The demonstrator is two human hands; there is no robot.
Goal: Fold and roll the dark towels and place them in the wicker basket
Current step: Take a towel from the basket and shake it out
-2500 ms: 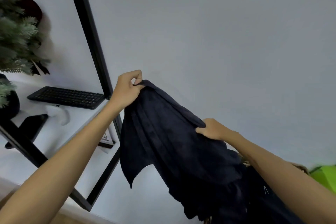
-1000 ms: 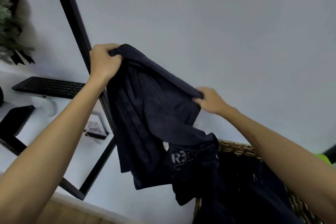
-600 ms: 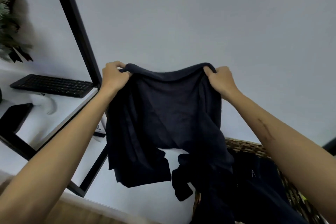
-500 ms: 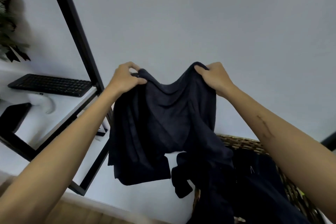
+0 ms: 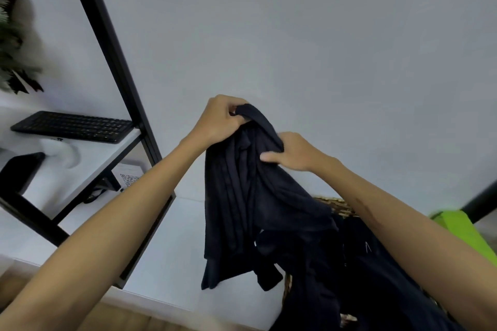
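A dark navy towel [image 5: 250, 196] hangs in the air in front of the grey wall, bunched into long folds. My left hand [image 5: 219, 118] grips its top edge. Just to the right and lower, my right hand [image 5: 290, 152] holds the same top part, fingers curled over the cloth. The towel's lower end drapes toward the wicker basket [image 5: 336, 205] at the lower right. More dark cloth [image 5: 376, 277] fills the basket and hides most of its rim.
A black metal shelf frame [image 5: 113, 62] stands at the left, with a black keyboard [image 5: 72, 126] on its white board and a dark tablet [image 5: 18, 172] below. A green plant [image 5: 10, 56] sits at the far left. A bright green object [image 5: 462, 231] lies right of the basket.
My hands held the towel's top edge spread apart; now they have come together, doubling the towel into a narrow hanging bundle. The view has shifted slightly.
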